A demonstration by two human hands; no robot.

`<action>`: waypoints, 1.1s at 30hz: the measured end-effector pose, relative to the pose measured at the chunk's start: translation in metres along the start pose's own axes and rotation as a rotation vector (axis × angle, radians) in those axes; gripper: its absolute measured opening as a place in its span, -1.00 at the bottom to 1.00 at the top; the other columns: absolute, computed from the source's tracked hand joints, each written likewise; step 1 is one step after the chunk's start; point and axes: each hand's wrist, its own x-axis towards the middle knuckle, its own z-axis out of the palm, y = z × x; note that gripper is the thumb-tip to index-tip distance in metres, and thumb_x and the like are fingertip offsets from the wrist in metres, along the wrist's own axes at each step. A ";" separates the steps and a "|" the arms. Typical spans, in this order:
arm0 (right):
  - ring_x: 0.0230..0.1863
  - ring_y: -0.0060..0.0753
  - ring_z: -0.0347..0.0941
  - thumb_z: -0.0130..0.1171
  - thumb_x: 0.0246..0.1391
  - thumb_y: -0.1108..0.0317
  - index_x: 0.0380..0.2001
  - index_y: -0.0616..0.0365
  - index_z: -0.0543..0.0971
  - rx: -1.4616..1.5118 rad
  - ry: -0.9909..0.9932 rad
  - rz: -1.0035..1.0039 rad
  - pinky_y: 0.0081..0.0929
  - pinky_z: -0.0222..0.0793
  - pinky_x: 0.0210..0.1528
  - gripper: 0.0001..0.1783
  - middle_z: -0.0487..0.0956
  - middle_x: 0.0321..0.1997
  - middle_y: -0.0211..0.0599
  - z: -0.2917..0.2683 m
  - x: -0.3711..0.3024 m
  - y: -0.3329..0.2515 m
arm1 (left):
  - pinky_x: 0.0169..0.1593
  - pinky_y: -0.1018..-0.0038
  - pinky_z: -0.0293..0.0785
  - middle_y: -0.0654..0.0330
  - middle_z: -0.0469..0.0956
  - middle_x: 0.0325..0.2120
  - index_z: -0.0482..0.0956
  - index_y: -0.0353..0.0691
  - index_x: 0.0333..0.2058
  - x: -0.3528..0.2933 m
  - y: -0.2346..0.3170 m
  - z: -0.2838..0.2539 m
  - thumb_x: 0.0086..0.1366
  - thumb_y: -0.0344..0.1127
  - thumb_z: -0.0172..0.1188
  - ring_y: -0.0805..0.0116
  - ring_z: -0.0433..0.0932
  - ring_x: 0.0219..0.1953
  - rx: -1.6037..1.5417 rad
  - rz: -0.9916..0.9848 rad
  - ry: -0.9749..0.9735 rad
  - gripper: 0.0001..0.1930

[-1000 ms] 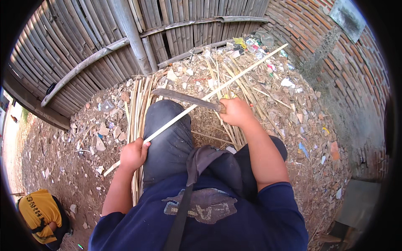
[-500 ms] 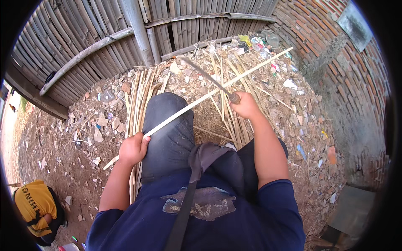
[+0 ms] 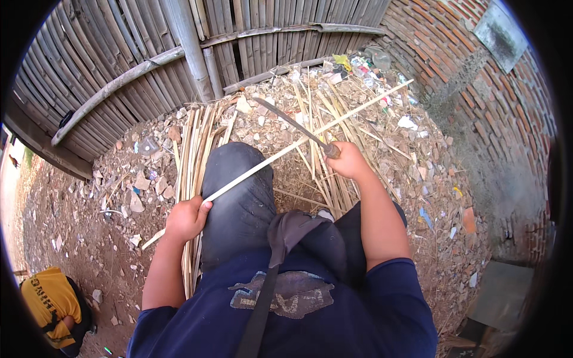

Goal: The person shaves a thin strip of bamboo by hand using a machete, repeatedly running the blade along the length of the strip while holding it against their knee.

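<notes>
As the left hand (image 3: 186,219) grips the pale strip (image 3: 262,166) across the knee (image 3: 237,160), the right hand (image 3: 348,161), clenched on the knife (image 3: 292,123) right of the knee, turns it from broadside to edge-on, apparently re-angling to the strip.

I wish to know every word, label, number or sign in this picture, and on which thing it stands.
Yellow shirt at lower left: dark lettering on the back, not copied here.
Dark blue shirt of the wearer: worn grey print with faded letters, not copied.
Coloured plastic litter near the fence: any print is too small to read.
Long pale bamboo strip, dark metal blade: no lettering visible.
</notes>
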 end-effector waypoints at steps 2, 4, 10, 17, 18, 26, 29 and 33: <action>-0.44 -0.02 0.60 0.38 0.01 0.15 -0.31 0.11 0.68 -0.215 0.114 -0.037 -0.22 0.48 -0.31 -0.72 0.64 -0.50 -0.08 0.000 -0.008 -0.016 | -0.28 -0.10 0.48 -0.20 0.57 -0.53 0.51 -0.27 -0.39 -0.002 0.003 -0.001 0.49 0.06 0.05 -0.32 0.58 -0.38 0.011 -0.024 -0.001 -0.54; -0.38 0.00 0.63 0.36 -0.02 0.15 -0.26 0.11 0.67 -0.175 0.051 0.022 -0.18 0.50 -0.26 -0.69 0.65 -0.47 -0.06 -0.003 -0.015 -0.041 | -0.26 -0.10 0.48 -0.20 0.58 -0.52 0.52 -0.28 -0.38 -0.005 -0.001 -0.003 0.50 0.06 0.03 -0.32 0.59 -0.36 -0.019 -0.004 -0.033 -0.53; -0.45 -0.06 0.57 0.33 0.01 0.26 -0.27 0.17 0.66 -0.420 -0.009 -0.152 -0.21 0.49 -0.26 -0.75 0.65 -0.45 -0.05 0.004 -0.009 -0.034 | -0.25 -0.11 0.49 -0.21 0.59 -0.50 0.54 -0.29 -0.37 -0.006 0.009 -0.003 0.52 0.06 -0.01 -0.33 0.59 -0.36 0.002 -0.049 -0.027 -0.51; -0.23 0.08 0.65 0.29 -0.03 0.23 -0.18 0.03 0.68 -0.300 0.085 0.006 -0.10 0.55 -0.11 -0.69 0.69 -0.33 0.02 -0.004 -0.011 -0.030 | -0.21 -0.12 0.50 -0.19 0.61 -0.49 0.54 -0.28 -0.36 -0.011 0.016 -0.017 0.54 0.07 -0.07 -0.32 0.61 -0.35 0.098 -0.042 -0.044 -0.50; -0.23 0.08 0.65 0.29 -0.03 0.23 -0.18 0.03 0.68 -0.292 0.082 0.015 -0.10 0.55 -0.11 -0.69 0.69 -0.33 0.02 -0.004 -0.018 -0.050 | -0.22 -0.12 0.51 -0.18 0.61 -0.50 0.53 -0.27 -0.36 -0.013 0.017 -0.016 0.54 0.07 -0.06 -0.31 0.61 -0.36 0.129 -0.030 -0.024 -0.51; -0.31 0.01 0.62 0.33 -0.04 0.25 -0.25 0.17 0.67 -0.062 0.028 0.169 -0.16 0.50 -0.16 -0.71 0.69 -0.36 -0.05 -0.030 0.001 -0.001 | -0.28 -0.10 0.52 -0.17 0.60 -0.53 0.49 -0.24 -0.37 -0.014 0.025 -0.001 0.53 0.05 -0.02 -0.30 0.62 -0.41 0.147 -0.060 0.068 -0.55; -0.22 0.06 0.65 0.33 -0.02 0.20 -0.16 0.10 0.68 -0.199 0.104 0.114 -0.13 0.54 -0.08 -0.65 0.70 -0.29 0.02 -0.019 -0.008 -0.009 | -0.28 -0.12 0.51 -0.17 0.60 -0.54 0.50 -0.25 -0.37 -0.016 0.023 -0.007 0.53 0.04 -0.02 -0.30 0.61 -0.40 0.147 -0.035 0.064 -0.55; -0.18 0.15 0.62 0.37 -0.05 0.16 -0.14 -0.01 0.68 -0.356 -0.045 -0.144 -0.07 0.54 -0.09 -0.63 0.69 -0.26 0.00 -0.004 -0.026 -0.059 | -0.28 -0.12 0.49 -0.18 0.59 -0.54 0.50 -0.26 -0.38 -0.018 0.017 -0.009 0.53 0.04 -0.02 -0.32 0.60 -0.40 0.101 -0.035 0.029 -0.54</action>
